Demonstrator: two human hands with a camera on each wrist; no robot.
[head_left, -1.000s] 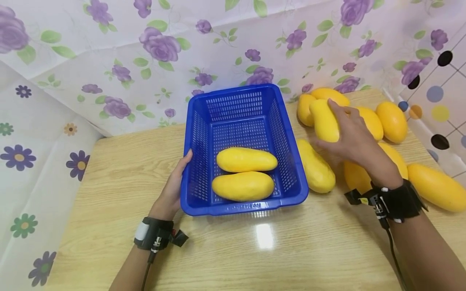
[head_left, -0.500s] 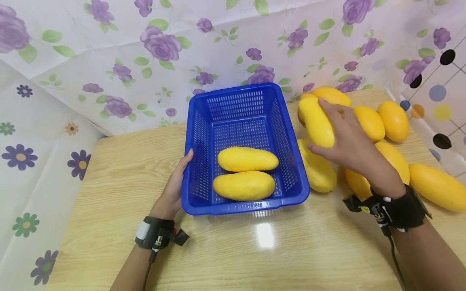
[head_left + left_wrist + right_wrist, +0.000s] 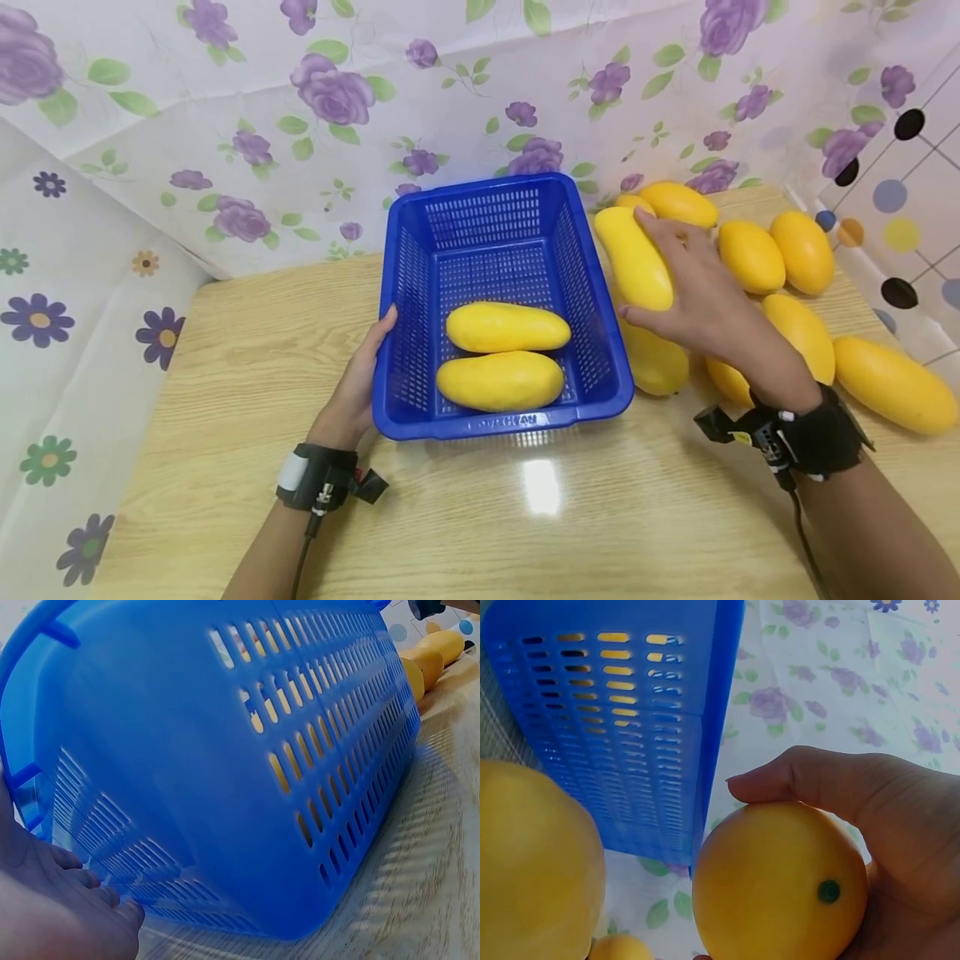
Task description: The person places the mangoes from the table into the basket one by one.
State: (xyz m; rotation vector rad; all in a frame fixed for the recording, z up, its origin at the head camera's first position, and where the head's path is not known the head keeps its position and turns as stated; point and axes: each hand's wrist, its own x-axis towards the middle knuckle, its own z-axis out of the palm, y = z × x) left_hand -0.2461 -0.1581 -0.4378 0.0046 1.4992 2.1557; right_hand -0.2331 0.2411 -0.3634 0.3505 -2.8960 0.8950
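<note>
A blue perforated basket (image 3: 491, 271) stands on the table, with two yellow mangoes (image 3: 508, 327) lying side by side across its near half. My left hand (image 3: 351, 396) grips its left side, thumb at the rim and fingers against the outer wall (image 3: 172, 742). Just right of the basket, my right hand (image 3: 705, 287) holds another mango (image 3: 633, 258) between thumb and fingers. The right wrist view shows a dark green stem spot on this mango (image 3: 772, 877). Below it lies a further mango (image 3: 656, 362), partly hidden by my hand and the held fruit.
Several more mangoes (image 3: 752, 257) lie spread over the right part of the wooden table (image 3: 465, 517). A flowered sheet (image 3: 442, 108) hangs behind the basket, and a dotted one (image 3: 903, 196) borders the right side. Each wrist wears a black strap (image 3: 825, 429) with a cable.
My right hand has carried its mango leftward, closer to the basket's right rim. The left hand and the basket stay where they were.
</note>
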